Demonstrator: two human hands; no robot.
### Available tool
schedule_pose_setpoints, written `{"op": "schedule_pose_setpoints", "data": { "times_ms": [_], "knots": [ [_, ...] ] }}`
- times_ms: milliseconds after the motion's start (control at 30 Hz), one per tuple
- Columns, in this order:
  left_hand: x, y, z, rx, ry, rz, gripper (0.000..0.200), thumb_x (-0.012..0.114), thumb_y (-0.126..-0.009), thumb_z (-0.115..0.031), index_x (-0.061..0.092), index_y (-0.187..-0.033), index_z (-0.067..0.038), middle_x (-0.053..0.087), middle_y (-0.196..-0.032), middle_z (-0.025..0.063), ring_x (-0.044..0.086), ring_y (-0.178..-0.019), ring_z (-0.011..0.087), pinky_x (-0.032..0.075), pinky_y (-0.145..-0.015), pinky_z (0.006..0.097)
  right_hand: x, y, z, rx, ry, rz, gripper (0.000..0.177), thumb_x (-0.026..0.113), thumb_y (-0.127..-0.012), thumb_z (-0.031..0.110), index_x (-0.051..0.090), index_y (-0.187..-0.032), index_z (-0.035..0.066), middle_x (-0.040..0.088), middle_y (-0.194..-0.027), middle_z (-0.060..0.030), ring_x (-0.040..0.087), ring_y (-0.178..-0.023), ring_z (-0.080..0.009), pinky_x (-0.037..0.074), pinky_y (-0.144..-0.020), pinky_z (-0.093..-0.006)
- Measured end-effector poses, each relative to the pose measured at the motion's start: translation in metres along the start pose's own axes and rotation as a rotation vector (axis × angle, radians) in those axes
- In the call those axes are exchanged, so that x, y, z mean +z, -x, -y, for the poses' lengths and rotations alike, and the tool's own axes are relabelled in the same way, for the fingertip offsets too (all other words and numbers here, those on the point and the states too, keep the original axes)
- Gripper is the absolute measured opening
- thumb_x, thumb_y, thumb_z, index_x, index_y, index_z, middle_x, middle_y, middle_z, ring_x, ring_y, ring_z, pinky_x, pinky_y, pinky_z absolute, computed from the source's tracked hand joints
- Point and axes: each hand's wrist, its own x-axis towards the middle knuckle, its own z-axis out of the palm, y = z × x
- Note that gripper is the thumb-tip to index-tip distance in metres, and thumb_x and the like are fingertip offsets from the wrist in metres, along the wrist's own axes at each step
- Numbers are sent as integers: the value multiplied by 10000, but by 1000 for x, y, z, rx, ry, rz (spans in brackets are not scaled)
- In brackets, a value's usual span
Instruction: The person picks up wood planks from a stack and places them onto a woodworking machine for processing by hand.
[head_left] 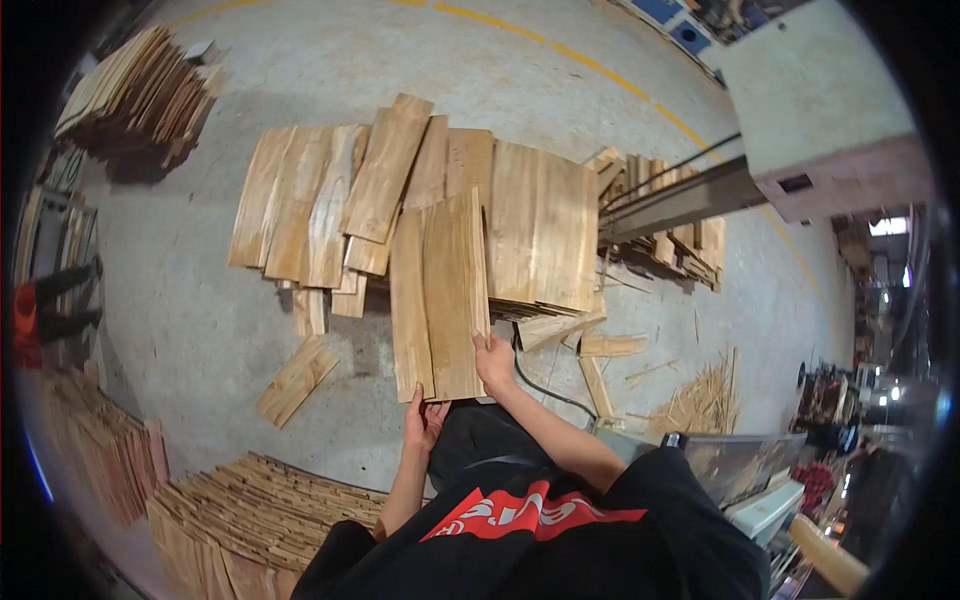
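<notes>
Two or more wooden boards (435,300) lie side by side in my grasp, their far ends reaching over the stack beyond. My left hand (424,425) grips the near edge at the left, thumb on top and fingers beneath. Along the right edge, near the lower corner, my right hand (492,366) is closed on the same boards. A thin gap runs lengthwise between the pieces. Just beyond is a stack of wide boards (545,220). Several more planks (285,200) lie to its left, with one plank (390,170) resting crosswise on top.
A grey machine arm (690,195) with a pale box (820,100) reaches in from the right. Loose offcuts (297,380) and a heap of thin strips (705,395) lie on the floor. Board stacks stand at lower left (240,510) and upper left (140,90). A black cable (545,388) runs nearby.
</notes>
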Motion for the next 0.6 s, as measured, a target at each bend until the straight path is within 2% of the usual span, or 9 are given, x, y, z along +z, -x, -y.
{"op": "schedule_pose_setpoints", "data": {
  "times_ms": [67,167,200,233,267,300,400,500,600],
  "knots": [
    [-1,-12,10,4,53,17,512,727,-1027,-300,567,-1428,-23,658,-1388,145,639,-1293,331,513,-1153,494,-21,11,10,-75,143,-131,431,686,-1034,362,722,-1134,-56,758,-934,-270,754,-858,-363,547,-783,-455],
    [-3,-25,23,0,114,30,496,689,-1048,-265,544,-1452,-16,631,-1444,147,613,-1343,338,494,-1176,510,-65,26,25,-199,116,-293,430,640,-1036,384,667,-952,-37,684,-867,-335,678,-884,-531,519,-753,-563],
    [-6,-28,23,-17,185,46,487,675,-1054,-244,537,-1460,-13,624,-1456,150,601,-1363,338,489,-1182,516,-84,27,27,-168,195,-287,394,635,-1042,372,677,-1094,-17,690,-940,-345,676,-876,-531,526,-763,-555],
    [-11,-31,20,-36,253,56,479,662,-1059,-223,530,-1468,-10,617,-1468,153,589,-1383,338,483,-1188,522,-101,27,24,-221,99,-337,378,624,-1052,346,655,-1202,1,692,-1047,-335,688,-954,-499,534,-813,-529],
    [-20,-38,14,-56,399,-42,450,618,-1072,-145,514,-1486,-3,603,-1489,167,560,-1421,336,482,-1191,529,-116,27,21,-278,2,-384,391,612,-1063,321,633,-1309,18,695,-1155,-325,699,-1032,-467,542,-863,-502],
    [-24,-36,8,-42,384,1,445,610,-1075,-131,511,-1489,0,602,-1489,173,563,-1417,334,488,-1188,521,-130,29,18,-340,-95,-428,431,600,-1073,295,611,-1416,36,698,-1262,-315,711,-1110,-435,551,-913,-476],
    [-28,-30,-8,75,271,67,430,599,-1081,-89,505,-1484,30,599,-1479,201,576,-1402,315,524,-1163,463,-182,34,-5,-389,-363,-316,588,566,-1094,212,394,-1646,104,533,-1591,-198,573,-1412,-283,483,-1106,-383],
    [-26,-25,-29,-63,289,257,439,622,-1076,-104,509,-1470,52,610,-1458,205,585,-1392,297,544,-1144,428,-213,57,-35,-132,-982,-60,662,561,-1097,176,281,-1695,145,382,-1701,-93,343,-1563,-187,354,-1234,-344],
    [-1,-15,-44,83,23,213,454,625,-1070,-93,503,-1482,56,598,-1483,196,583,-1394,277,557,-1124,364,-204,83,-67,-282,-1718,564,319,573,-1074,229,569,-1358,84,574,-1192,-101,601,-1036,-169,520,-871,-313]
  ]
}}
